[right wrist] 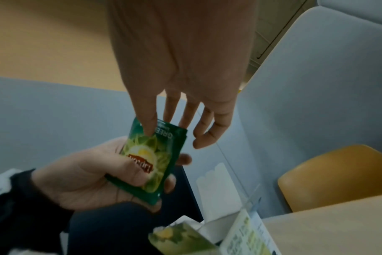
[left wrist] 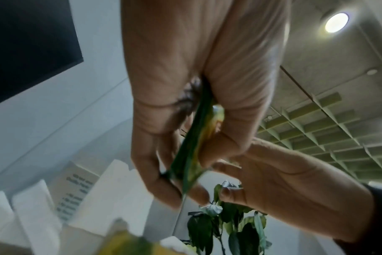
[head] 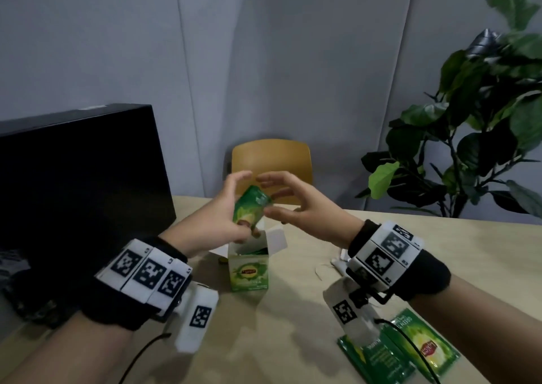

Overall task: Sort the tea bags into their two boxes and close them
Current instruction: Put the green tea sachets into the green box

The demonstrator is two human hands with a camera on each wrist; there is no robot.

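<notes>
My left hand (head: 217,218) grips a green Lipton tea bag sachet (head: 251,207) by its lower part, tilted, just above the open green tea box (head: 249,272). The box stands upright on the table with its white flaps (head: 277,238) raised. My right hand (head: 296,207) is open beside the sachet's top, fingers spread. In the right wrist view a fingertip (right wrist: 149,129) touches the top of the sachet (right wrist: 157,160). The left wrist view shows the sachet (left wrist: 192,150) edge-on between my fingers. Two more green sachets (head: 410,354) lie at the table's near right.
A black monitor (head: 82,172) stands at the left on the wooden table (head: 293,325). A yellow chair (head: 271,158) is behind the table and a leafy plant (head: 475,137) at the right. Something white (head: 337,263) lies partly hidden behind my right wrist.
</notes>
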